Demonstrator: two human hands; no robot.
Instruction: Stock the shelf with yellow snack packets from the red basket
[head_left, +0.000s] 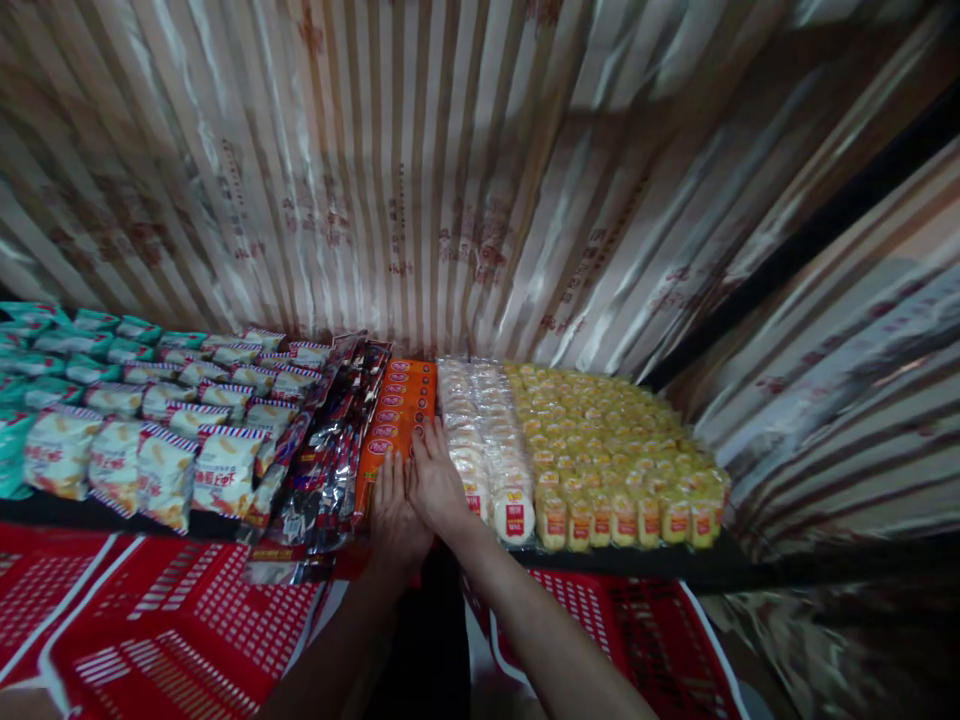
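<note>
A row of orange snack packets (401,405) runs away from me down the middle of a dark shelf (712,565). My left hand (394,515) lies flat on the near end of that row, fingers stretched forward. My right hand (435,480) rests just right of it, partly overlapping, fingers flat on the orange packets. Neither hand grips anything. Dark silver-and-red foil packets (337,445) lie to the left of the orange row. White round packets (484,445) lie to its right.
Yellow packets (615,455) fill the shelf's right part; white-and-red bags (187,440) and teal bags (45,350) fill the left. Red plastic baskets (180,630) stand below the shelf, left and right (645,640). A striped foil-like sheet (450,170) covers the wall behind.
</note>
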